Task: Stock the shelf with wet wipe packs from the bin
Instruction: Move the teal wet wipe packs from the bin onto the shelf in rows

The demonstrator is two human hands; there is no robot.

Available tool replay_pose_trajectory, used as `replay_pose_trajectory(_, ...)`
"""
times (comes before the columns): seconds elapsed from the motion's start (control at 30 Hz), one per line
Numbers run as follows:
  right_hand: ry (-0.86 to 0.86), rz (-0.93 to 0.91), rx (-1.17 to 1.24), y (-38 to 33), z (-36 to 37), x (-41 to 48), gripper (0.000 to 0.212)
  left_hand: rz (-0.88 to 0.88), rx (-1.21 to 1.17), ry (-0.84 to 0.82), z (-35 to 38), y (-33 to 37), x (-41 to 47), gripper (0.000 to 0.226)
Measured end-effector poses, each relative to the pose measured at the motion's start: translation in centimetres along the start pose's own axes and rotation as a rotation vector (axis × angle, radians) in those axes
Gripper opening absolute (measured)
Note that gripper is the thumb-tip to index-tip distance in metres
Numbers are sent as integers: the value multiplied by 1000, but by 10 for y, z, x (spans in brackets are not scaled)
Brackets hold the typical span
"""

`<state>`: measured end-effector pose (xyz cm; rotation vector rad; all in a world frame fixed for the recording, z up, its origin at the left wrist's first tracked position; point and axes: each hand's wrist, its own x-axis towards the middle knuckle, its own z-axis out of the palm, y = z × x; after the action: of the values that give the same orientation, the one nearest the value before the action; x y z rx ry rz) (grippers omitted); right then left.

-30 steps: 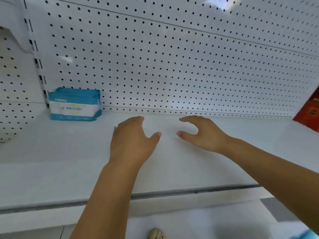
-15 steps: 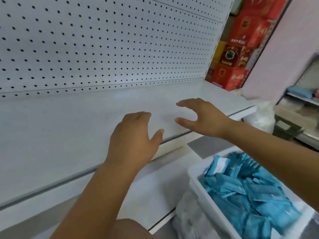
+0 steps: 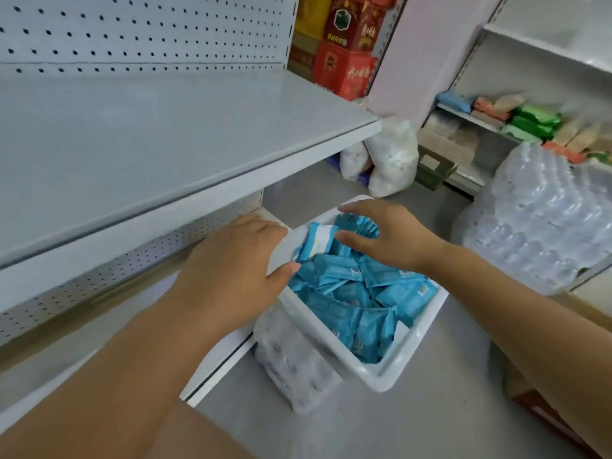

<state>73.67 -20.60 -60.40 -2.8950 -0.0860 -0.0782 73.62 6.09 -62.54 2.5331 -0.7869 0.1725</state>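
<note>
We note the shelf (image 3: pixel 172 134) is bare across its visible top, its front lip running diagonally to a free corner at right. Below it a lower shelf edge juts out, and the white bin (image 3: pixel 390 369) sits on the floor just beside that edge. The bin's far rim lies under the hands; its near rim is unobstructed. Open floor lies to the bin's right and near side; a wrapped bundle of bottles (image 3: pixel 543 220) stands well apart at right, and white sacks (image 3: pixel 390 157) sit beyond the bin.

The wet wipe packs (image 3: pixel 351 296) fill the bin in a loose blue heap.

Our left hand (image 3: pixel 231 276) hangs over the bin's left rim, palm down, fingers spread, thumb tip just above the packs, holding nothing. Our right hand (image 3: pixel 390 236) reaches over the far end, fingers curved apart above an upturned pack (image 3: pixel 316 241); it grips nothing.
</note>
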Motion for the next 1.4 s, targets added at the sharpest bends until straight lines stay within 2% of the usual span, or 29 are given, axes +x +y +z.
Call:
replay_pose_trajectory(0.23, -188, 215, 86, 43, 56, -40, 42, 114, 57, -281, 55, 2, 8, 53)
replay_pose_trajectory(0.4, -289, 281, 83, 49, 86, -51, 39, 203, 185, -433, 85, 6, 20, 56)
replay_pose_trajectory(0.6, -307, 312, 68, 49, 99, -49, 38, 149, 260, -579, 103, -10, 29, 55)
replay_pose_trajectory(0.93, -347, 329, 81, 42, 105, -46, 38, 124, 278, -604, 105, -12, 34, 50)
replay_pose_trajectory(1.1, -312, 356, 131, 44, 99, -45, 33, 100, 242, -623, 103, -10, 33, 53)
replay_pose_trajectory(1.2, -243, 394, 199, 51, 86, -50, 27, 10, 144, -631, 99, -11, 31, 60)
replay_pose_trajectory(1.3, -122, 447, 333, 55, 71, -57, 18, -48, 73, -569, 91, -10, 30, 57)
replay_pose_trajectory(1.4, 19, 485, 460, 55, 63, -57, 14, -23, -2, -379, 76, -2, 32, 47)
